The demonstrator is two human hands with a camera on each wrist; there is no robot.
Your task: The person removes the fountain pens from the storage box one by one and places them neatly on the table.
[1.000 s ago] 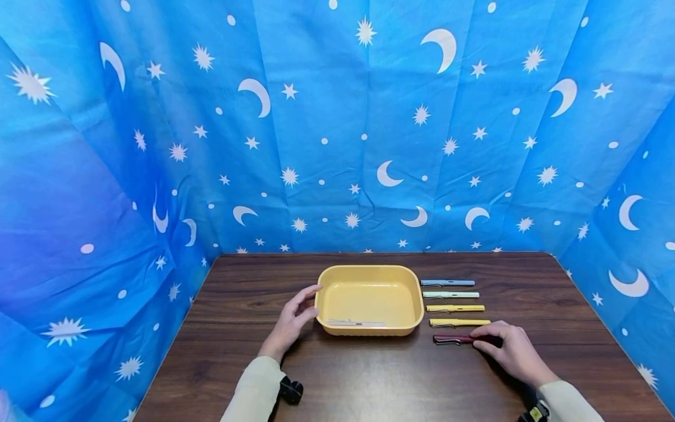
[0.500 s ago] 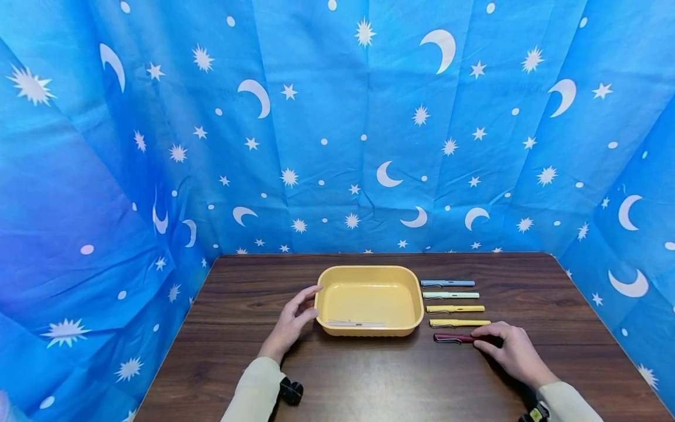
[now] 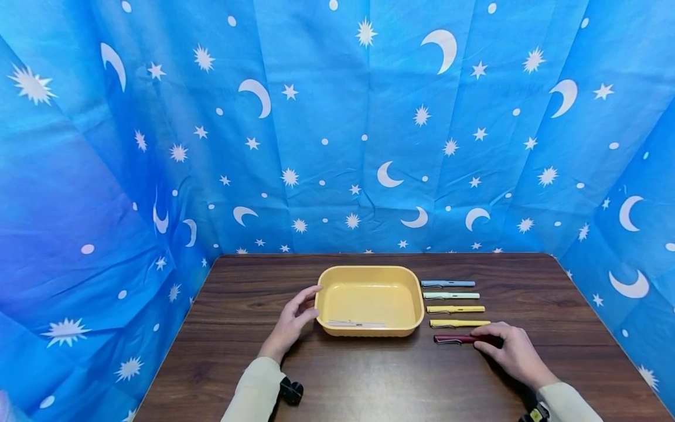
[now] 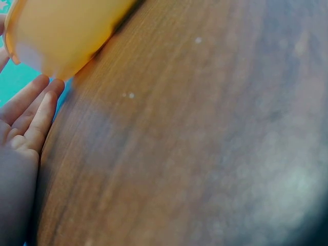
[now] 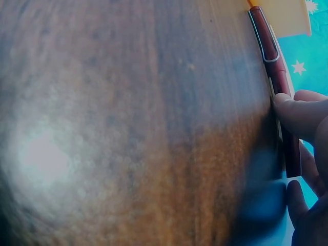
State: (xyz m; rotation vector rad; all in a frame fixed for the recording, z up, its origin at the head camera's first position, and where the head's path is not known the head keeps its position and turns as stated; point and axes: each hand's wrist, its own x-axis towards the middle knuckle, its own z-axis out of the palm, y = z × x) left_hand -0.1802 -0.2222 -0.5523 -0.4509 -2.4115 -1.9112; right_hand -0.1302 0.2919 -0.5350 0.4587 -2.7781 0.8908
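Note:
In the head view my right hand point(image 3: 508, 349) pinches the back end of a maroon pen point(image 3: 453, 339) between thumb and fingers. The pen lies level, close over the table, its metal wire clip pointing toward the tray. From the right wrist, the thumb presses along the barrel of this pen point(image 5: 277, 72). My left hand point(image 3: 290, 322) touches the left side of a yellow tray point(image 3: 369, 333), fingertips at the rim. Seen from the left wrist, straight fingers point(image 4: 36, 110) rest near the tray's outer wall point(image 4: 72, 36). A clear pen point(image 3: 358, 324) lies inside the tray along its near side.
Right of the tray, pens lie in a column: a blue pen point(image 3: 448, 283), a light green pen point(image 3: 450, 296), a yellow pen point(image 3: 456, 309) and another yellow pen point(image 3: 459, 323). A blue curtain point(image 3: 337, 146) with moons and stars surrounds the brown wooden table point(image 3: 369, 375).

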